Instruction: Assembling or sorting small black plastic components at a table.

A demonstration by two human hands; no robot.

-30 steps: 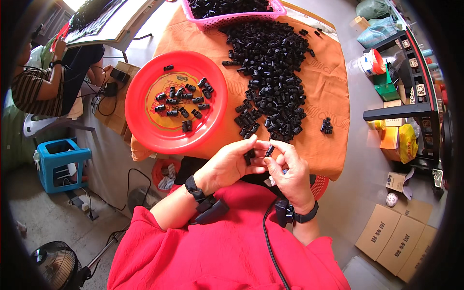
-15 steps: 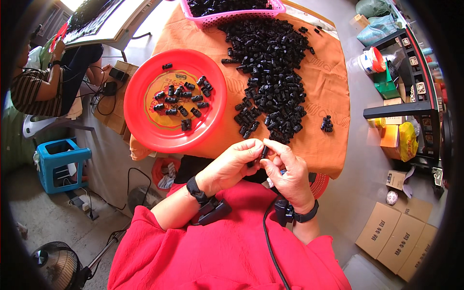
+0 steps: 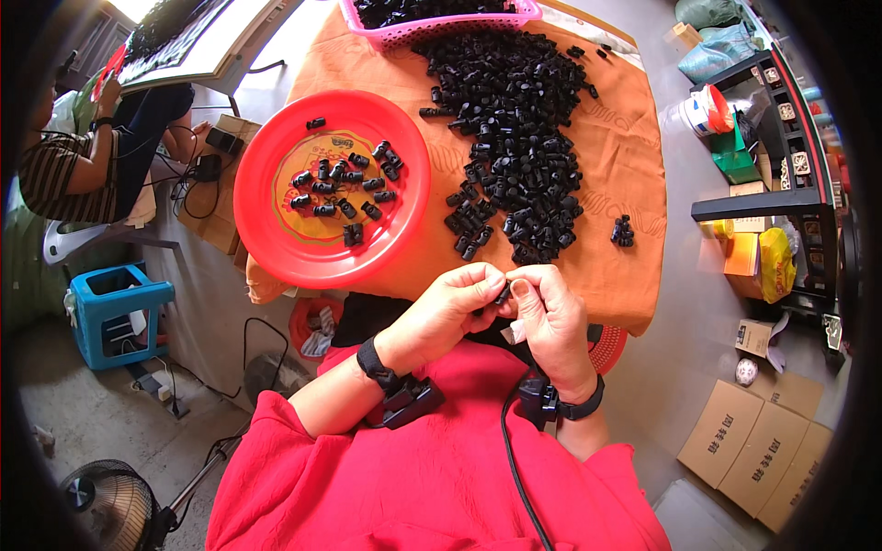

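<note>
Pinching at the near edge of the surface (image 3: 606,151), both hands together. Left hand (image 3: 447,308): grip clamped on a small black piece (image 3: 503,294), thumb and forefinger closed over it. Right hand (image 3: 553,323): thumb and forefinger closed on the same piece from the other side, fingertips of both hands almost meeting. Most of the piece is hidden by fingers, so can't tell its exact angle. Pale scrap (image 3: 517,331) shows just under the right fingers; too small to identify.

Surface wears an orange cloth. Big heap of black pieces (image 3: 528,165) runs down its middle, tailing off toward the hands. Pink basket (image 3: 395,39) at the far end, more black pieces inside. Red plate (image 3: 257,193) left of the heap, a scatter of black pieces on it, mostly mid-plate, one alone near the far rim. Small cluster (image 3: 622,231) of black pieces sits apart, right of the heap.

Black strap on each wrist. Red shirt (image 3: 432,468), dark cable (image 3: 508,450) down its front. Off left: blue stool (image 3: 115,308), fan (image 3: 110,505), seated co-worker in a striped top (image 3: 69,174). Flattened cardboard (image 3: 763,459) on the floor, right.
</note>
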